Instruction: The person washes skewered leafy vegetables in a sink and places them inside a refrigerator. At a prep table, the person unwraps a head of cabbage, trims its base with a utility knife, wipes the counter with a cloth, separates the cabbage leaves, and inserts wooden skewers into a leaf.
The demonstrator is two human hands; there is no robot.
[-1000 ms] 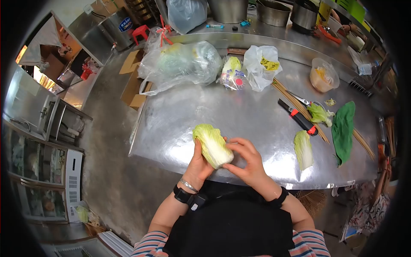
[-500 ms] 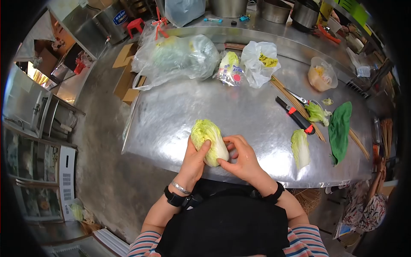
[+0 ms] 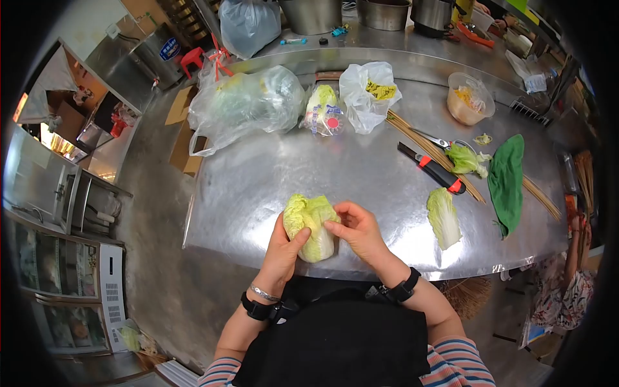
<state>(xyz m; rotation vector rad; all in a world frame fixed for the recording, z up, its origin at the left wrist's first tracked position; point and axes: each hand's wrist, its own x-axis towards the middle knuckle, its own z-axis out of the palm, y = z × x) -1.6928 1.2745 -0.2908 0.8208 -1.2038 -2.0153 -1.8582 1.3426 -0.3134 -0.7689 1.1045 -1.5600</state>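
Observation:
A small napa cabbage [image 3: 316, 240], yellow-green with a white base, is held over the front of the steel table [image 3: 258, 168]. My left hand [image 3: 282, 248] wraps its left side, thumb across the front. With thumb and fingers, my right hand [image 3: 358, 232] pinches a leaf at the cabbage's upper right. One loose cabbage leaf [image 3: 443, 219] lies flat to the right. Behind it are a black and red cutter [image 3: 433, 169], scissors [image 3: 438, 138], a crumpled green leaf piece [image 3: 465, 159] and long thin sticks [image 3: 412, 132].
A large clear plastic bag [image 3: 251, 103], a wrapped cabbage [image 3: 324, 109], a white bag [image 3: 369, 97] and a plastic tub [image 3: 467, 100] line the table's back. A green cloth [image 3: 506, 184] lies at the right. Metal pots [image 3: 383, 14] stand on the rear shelf.
The cabbage has been turned more upright, and its yellow-green leaves face me more. My right hand has shifted from the white base to the upper leaf edge. The view has shifted slightly.

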